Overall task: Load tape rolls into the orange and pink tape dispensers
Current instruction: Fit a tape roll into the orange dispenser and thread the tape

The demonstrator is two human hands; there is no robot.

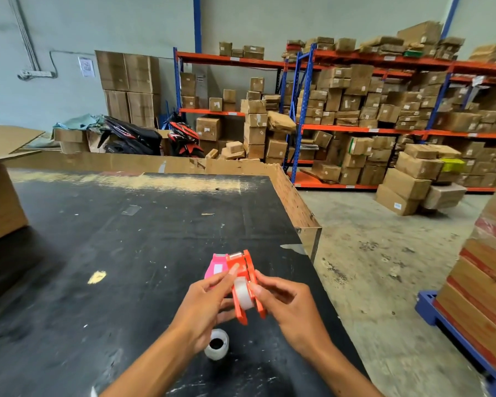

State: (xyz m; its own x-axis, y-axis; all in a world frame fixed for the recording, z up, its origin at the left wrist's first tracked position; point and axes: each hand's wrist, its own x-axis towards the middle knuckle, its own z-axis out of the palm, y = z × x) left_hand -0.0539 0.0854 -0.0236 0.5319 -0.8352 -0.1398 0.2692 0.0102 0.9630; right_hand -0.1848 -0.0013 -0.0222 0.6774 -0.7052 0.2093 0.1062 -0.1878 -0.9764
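Observation:
I hold the orange tape dispenser (pixel 245 275) above the black table (pixel 121 253), near its right edge. My left hand (pixel 205 306) grips its left side, thumb on the top. My right hand (pixel 288 306) pinches its right side. A clear tape roll (pixel 243 293) sits between the dispenser's two side plates. The pink dispenser (pixel 216 267) lies on the table just behind and left of the orange one, partly hidden by my left fingers. A second clear tape roll (pixel 217 343) rests on the table below my hands.
A cardboard box (pixel 0 202) stands at the table's left edge, and a cardboard wall (pixel 143 164) lines the far and right sides. Right of the table is concrete floor (pixel 384 267), a blue pallet with stacked boxes (pixel 481 282), and shelving full of cartons (pixel 384 110) beyond.

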